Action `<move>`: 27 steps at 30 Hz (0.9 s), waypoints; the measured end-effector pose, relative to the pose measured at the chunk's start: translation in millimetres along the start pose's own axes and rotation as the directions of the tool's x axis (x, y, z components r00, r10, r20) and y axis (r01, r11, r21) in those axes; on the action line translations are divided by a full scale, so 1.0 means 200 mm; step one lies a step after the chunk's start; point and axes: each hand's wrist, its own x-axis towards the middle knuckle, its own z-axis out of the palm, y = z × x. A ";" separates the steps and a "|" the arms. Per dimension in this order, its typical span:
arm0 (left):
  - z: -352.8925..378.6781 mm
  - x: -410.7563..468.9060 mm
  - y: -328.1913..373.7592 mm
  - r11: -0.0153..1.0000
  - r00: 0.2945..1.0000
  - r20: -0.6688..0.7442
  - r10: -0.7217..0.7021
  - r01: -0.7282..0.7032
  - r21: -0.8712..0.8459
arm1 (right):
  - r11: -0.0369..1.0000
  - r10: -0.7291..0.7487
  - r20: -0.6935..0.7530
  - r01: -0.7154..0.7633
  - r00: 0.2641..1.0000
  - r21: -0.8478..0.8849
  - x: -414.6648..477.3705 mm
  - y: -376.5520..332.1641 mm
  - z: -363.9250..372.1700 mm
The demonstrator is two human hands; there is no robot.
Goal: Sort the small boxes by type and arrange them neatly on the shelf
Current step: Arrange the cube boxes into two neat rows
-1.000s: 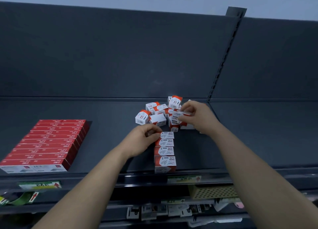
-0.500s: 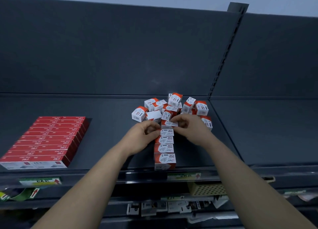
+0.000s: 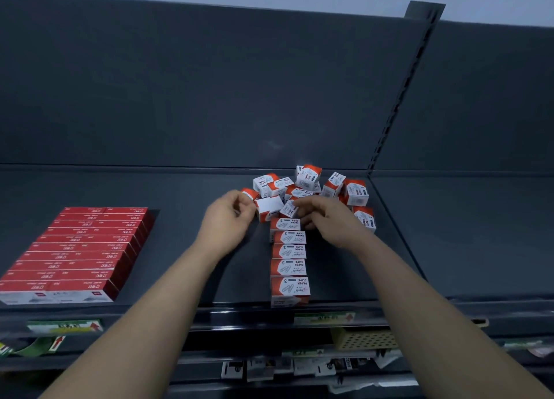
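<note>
Small red-and-white paper clip boxes lie in a loose pile (image 3: 308, 185) at the back of the dark shelf (image 3: 180, 278). A straight row of several such boxes (image 3: 288, 259) runs from the pile to the shelf's front edge. My left hand (image 3: 226, 221) is at the pile's left side, its curled fingers pinching the leftmost box (image 3: 250, 193), next to a box with its white face up (image 3: 269, 207). My right hand (image 3: 325, 220) hovers over the back end of the row, fingers loosely curled, its fingertips touching a tilted box (image 3: 288, 209). It holds nothing.
Flat red boxes (image 3: 81, 248) lie sorted in a neat block at the shelf's left. The dark back panel (image 3: 209, 99) rises behind, with a slotted upright (image 3: 401, 90) on the right. Price labels (image 3: 64, 326) line the front edge, and a perforated basket (image 3: 365, 340) sits on the shelf below.
My right hand set a box at the back end of the row and let go. My left hand left the row and moved up-left to the pile's edge.
</note>
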 end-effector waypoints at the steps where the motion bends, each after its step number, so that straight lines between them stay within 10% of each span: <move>1: 0.00 0.02 0.01 1.000 1.000 -0.011 0.015 -0.014 0.005 | 1.000 0.013 0.011 -0.014 1.000 0.011 0.02 -0.01 0.00; 13: 0.08 0.18 0.11 0.993 0.971 0.239 0.000 -0.028 0.114 | 0.972 0.055 0.128 -0.082 0.990 0.221 0.14 -0.06 -0.01; 22: 0.10 0.20 0.12 0.997 0.918 0.391 0.071 -0.058 -0.044 | 0.989 -0.035 -0.030 0.031 0.999 -0.143 0.15 -0.09 0.00; 27: 0.08 0.19 0.09 0.989 0.915 0.400 0.054 0.005 -0.146 | 0.995 -0.030 -0.063 0.036 0.998 0.093 0.14 -0.07 0.02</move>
